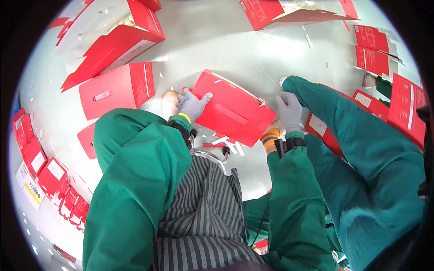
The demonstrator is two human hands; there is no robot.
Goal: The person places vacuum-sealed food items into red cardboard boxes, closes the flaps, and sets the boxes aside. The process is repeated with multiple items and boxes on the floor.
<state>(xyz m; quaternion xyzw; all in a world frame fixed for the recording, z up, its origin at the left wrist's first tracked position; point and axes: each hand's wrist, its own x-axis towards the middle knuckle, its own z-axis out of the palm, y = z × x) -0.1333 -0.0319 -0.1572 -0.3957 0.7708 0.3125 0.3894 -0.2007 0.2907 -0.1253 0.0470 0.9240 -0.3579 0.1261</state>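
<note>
My gloved left hand [192,104] grips the left edge of a red cardboard box [230,115], thumb across its top face. The box lies tilted, with a raised strip along its face and pale tabs on the upper edge. My gloved right hand [289,108] is just beside the box's right corner, fingers curled; what they hold, if anything, is unclear. Below the box are loose white and red strips [233,147] and a chrome stool base with black casters [225,151]. A striped orange sock [270,140] shows beside my right wrist.
Red boxes stand at the upper left [110,49], left [106,92], top [264,13] and right [404,108]. A row of red boxes [52,176] runs along the far left. Teal-clad limbs [361,149] stretch along my right, close to my arm. Small scraps lie on the floor.
</note>
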